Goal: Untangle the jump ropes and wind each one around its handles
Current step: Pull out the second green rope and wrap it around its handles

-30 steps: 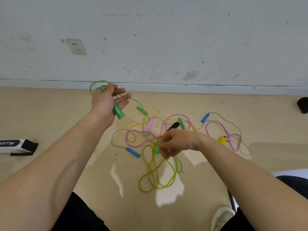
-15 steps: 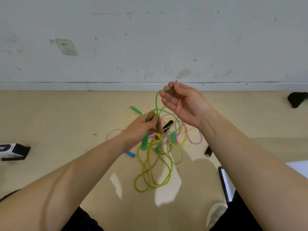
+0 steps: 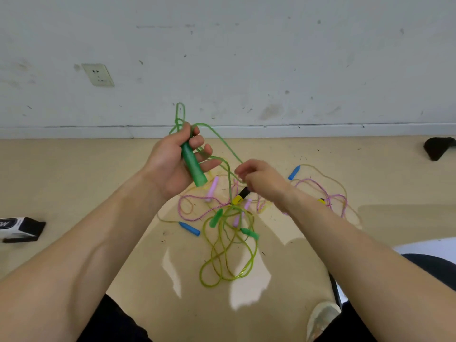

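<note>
left hand (image 3: 172, 166) risen since earlier | fingers clamp green handle (image 3: 193, 164), near-upright, butt down-right | right hand (image 3: 261, 180) pinches green rope (image 3: 223, 141)

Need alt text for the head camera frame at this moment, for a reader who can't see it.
A person's left hand holds up a green handle with loops of green rope, while the right hand pinches the same rope lower down. Beneath, more jump ropes with blue, pink, green and yellow handles lie tangled on a tan floor by a white wall.
</note>
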`<action>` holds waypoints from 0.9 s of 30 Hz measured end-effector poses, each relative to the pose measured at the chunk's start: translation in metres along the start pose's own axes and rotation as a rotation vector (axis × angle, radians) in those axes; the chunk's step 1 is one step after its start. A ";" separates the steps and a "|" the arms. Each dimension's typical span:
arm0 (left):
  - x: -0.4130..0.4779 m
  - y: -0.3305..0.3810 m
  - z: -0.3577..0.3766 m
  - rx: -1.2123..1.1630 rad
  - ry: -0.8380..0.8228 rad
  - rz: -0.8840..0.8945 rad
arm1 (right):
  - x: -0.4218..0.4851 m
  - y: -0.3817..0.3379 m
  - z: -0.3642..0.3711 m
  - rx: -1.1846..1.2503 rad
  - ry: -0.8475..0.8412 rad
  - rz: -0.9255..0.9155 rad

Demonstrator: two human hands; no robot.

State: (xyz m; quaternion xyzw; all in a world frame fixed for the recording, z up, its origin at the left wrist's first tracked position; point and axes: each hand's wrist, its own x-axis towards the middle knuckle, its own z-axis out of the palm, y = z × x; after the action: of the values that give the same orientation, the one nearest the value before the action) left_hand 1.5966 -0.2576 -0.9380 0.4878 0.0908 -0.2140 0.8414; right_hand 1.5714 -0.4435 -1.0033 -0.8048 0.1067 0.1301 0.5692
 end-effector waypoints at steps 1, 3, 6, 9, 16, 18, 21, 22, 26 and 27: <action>0.000 0.000 0.001 -0.030 0.007 -0.006 | -0.002 0.005 0.008 -0.004 -0.058 -0.028; 0.000 0.000 0.001 -0.085 0.016 -0.016 | -0.007 0.013 0.020 0.015 -0.251 -0.072; 0.003 0.000 -0.003 -0.161 0.037 -0.012 | -0.010 0.018 0.033 -0.034 -0.430 -0.127; 0.011 0.004 -0.013 -0.130 0.139 0.086 | -0.005 0.014 0.031 -0.091 -0.276 -0.153; 0.031 0.010 -0.055 0.156 0.480 0.224 | 0.004 0.000 0.009 -0.450 0.298 -0.474; 0.033 0.009 -0.054 0.173 0.519 0.236 | 0.001 -0.005 0.010 -0.606 0.429 -0.614; 0.034 0.006 -0.049 0.211 0.554 0.264 | 0.003 -0.001 0.011 -0.768 0.469 -0.645; 0.033 0.005 -0.047 0.217 0.557 0.275 | 0.004 0.004 0.011 -0.800 0.491 -0.646; 0.033 -0.002 -0.038 0.238 0.596 0.290 | 0.007 0.013 0.010 -0.908 0.678 -0.721; 0.033 -0.002 -0.038 0.239 0.607 0.289 | 0.007 0.012 0.010 -0.907 0.701 -0.745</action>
State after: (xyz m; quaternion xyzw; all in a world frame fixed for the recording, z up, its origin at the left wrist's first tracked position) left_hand 1.6276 -0.2347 -0.9715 0.6321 0.2407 0.0528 0.7346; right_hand 1.5728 -0.4386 -1.0196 -0.9414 -0.0644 -0.3109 0.1141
